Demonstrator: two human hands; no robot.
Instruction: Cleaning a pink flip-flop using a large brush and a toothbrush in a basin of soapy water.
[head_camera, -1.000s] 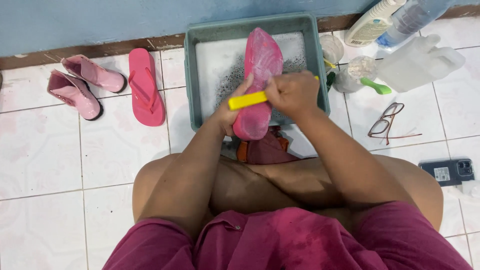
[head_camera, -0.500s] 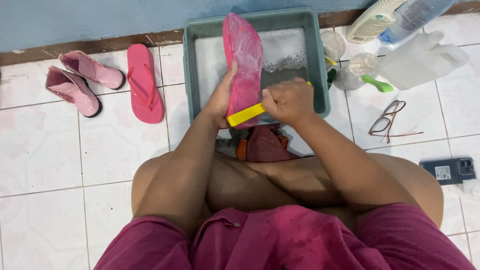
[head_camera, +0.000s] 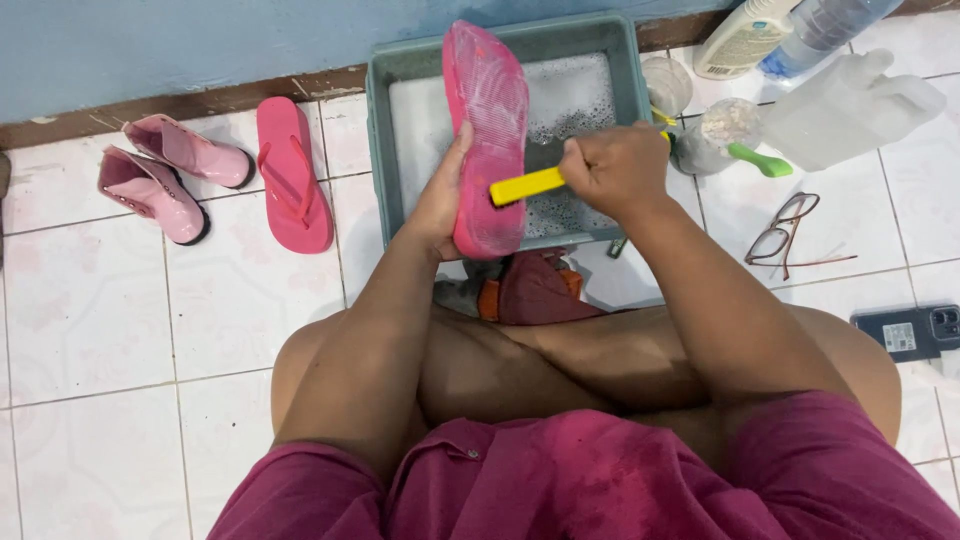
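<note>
My left hand (head_camera: 442, 200) grips the lower edge of a pink flip-flop (head_camera: 487, 110), holding it sole-up over a grey-green basin (head_camera: 400, 70) of soapy water. My right hand (head_camera: 612, 168) is closed around a yellow brush (head_camera: 527, 186), whose head rests on the flip-flop's ribbed sole near the heel. Both forearms reach forward from my lap, and I sit cross-legged in magenta clothes.
A second pink flip-flop (head_camera: 291, 172) and a pair of small pink boots (head_camera: 170, 170) lie on the tiled floor to the left. Bottles (head_camera: 745, 35), a clear jug (head_camera: 850, 100), a cup with a green scoop (head_camera: 735, 130), glasses (head_camera: 785, 235) and a phone (head_camera: 910, 333) lie to the right.
The flip-flop has been raised more upright over the basin. My right hand has slid the yellow brush across the sole toward the heel.
</note>
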